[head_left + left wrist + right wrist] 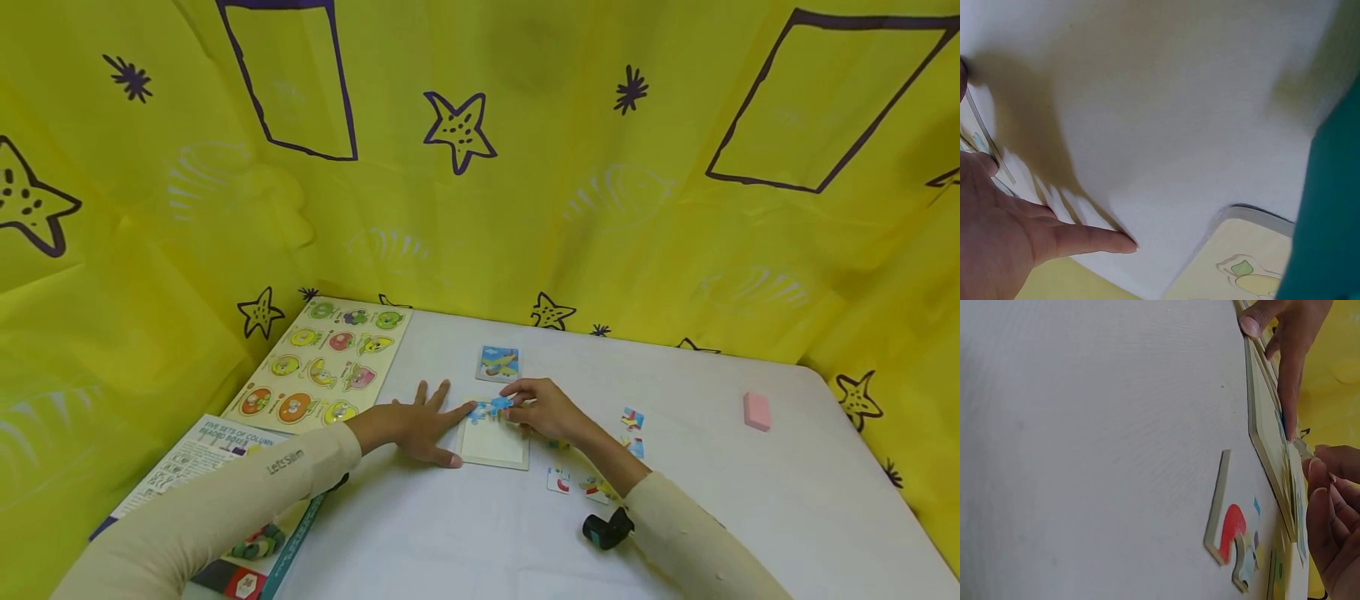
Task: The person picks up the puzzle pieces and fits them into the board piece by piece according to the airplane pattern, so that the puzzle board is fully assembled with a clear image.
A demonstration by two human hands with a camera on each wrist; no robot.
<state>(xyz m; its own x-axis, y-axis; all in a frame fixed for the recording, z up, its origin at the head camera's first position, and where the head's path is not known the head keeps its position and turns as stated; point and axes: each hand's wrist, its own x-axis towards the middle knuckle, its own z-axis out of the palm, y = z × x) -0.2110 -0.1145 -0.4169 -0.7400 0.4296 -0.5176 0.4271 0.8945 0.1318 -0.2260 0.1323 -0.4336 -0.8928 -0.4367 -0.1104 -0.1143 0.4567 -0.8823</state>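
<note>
In the head view my left hand (426,427) lies with fingers spread at the left side of a shallow wooden puzzle tray (495,454). Its index fingertip touches a blue jigsaw piece (477,412) in the tray's upper left corner; the thumb is by the lower left corner. My right hand (551,410) pinches another blue jigsaw piece (500,404) over the tray's top edge. In the right wrist view, that pinched piece (1301,447) is mostly hidden by the right fingers (1321,487). The left wrist view shows the left palm (991,234) and outstretched fingers.
Behind the tray is an airplane picture (498,364). Loose jigsaw pieces (558,480) lie right of the tray, near a black object (607,529). A pink block (757,412) sits far right. At left are a fruit board (318,362) and a printed box (213,446).
</note>
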